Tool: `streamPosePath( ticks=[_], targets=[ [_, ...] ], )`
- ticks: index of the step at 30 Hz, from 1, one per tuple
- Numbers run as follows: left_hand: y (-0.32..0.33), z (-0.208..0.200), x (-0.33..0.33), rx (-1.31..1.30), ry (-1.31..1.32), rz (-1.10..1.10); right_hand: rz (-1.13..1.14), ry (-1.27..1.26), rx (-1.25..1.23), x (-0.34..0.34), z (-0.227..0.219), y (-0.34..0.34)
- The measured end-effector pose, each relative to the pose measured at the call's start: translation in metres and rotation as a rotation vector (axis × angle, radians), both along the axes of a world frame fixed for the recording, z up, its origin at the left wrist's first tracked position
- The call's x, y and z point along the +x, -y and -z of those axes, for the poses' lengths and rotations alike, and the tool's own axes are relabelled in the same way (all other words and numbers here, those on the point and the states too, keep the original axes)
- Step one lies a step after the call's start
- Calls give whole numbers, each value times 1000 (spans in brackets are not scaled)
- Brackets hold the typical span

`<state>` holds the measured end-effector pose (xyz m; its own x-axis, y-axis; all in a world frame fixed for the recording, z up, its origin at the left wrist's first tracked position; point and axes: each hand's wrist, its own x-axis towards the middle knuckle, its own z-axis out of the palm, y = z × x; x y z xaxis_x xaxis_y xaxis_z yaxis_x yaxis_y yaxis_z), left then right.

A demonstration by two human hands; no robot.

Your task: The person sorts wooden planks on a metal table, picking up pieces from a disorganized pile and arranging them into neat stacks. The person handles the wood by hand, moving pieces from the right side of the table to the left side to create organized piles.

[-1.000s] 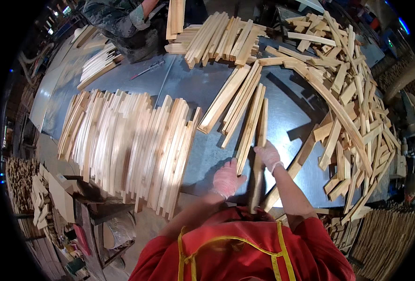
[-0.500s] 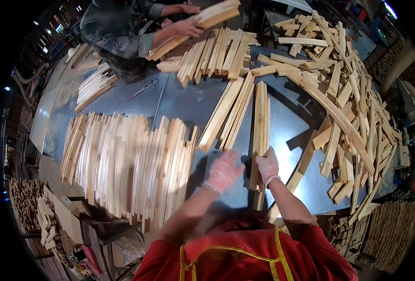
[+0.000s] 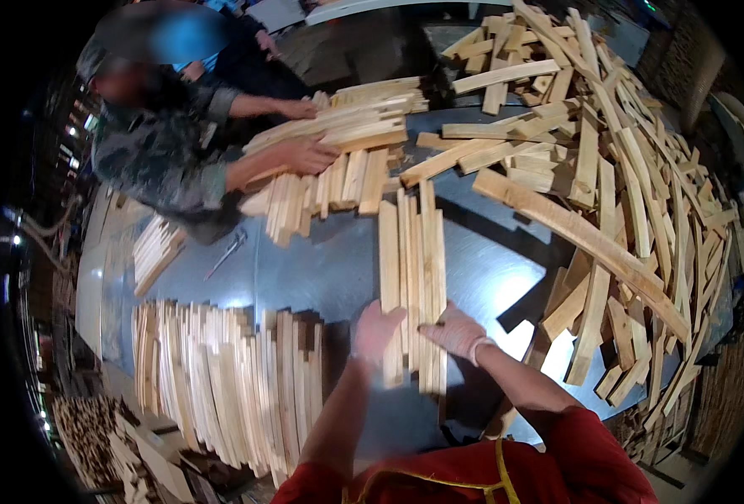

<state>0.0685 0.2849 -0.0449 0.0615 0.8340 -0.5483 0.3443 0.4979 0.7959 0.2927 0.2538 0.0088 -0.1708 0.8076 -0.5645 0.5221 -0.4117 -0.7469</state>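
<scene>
And here's the bundle of wooden strips (image 3: 411,277), pale and straight-edged, lying side by side on the metal table (image 3: 313,260) and pointing away from the person, its far ends uneven and its near ends staggered too. The left hand (image 3: 378,332), a little blurred, closes in on the left edge with its thumb against the wood; the right hand (image 3: 456,330), thin-gloved, grips the right edge, thumb over the strips. The bundle sits between the neat row of strips (image 3: 221,386) and the jumbled pile (image 3: 607,210).

What a change from half a second ago! Then the left hand was free with fingers spread, the right held just a few strips, and the others slanted apart; now they're drawn together, nearly parallel. Across the table, the co-worker (image 3: 162,155) has lowered the raised pieces, and they now lie crosswise over the stack (image 3: 351,181).
</scene>
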Motion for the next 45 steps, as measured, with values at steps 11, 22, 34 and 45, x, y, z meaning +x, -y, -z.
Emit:
streamPosePath(
  ticks=[11,22,34,45],
  targets=[
    [118,7,-39,161,-654,130,-20,-29,-186,-15,13,36],
    [-6,-221,95,480,-102,178,292,-309,631,91,-188,-32],
    [-103,-244,225,853,-207,634,816,-382,915,237,-195,-71],
    [207,-106,-125,630,-933,570,-157,-365,-179,-97,32,110]
  ],
)
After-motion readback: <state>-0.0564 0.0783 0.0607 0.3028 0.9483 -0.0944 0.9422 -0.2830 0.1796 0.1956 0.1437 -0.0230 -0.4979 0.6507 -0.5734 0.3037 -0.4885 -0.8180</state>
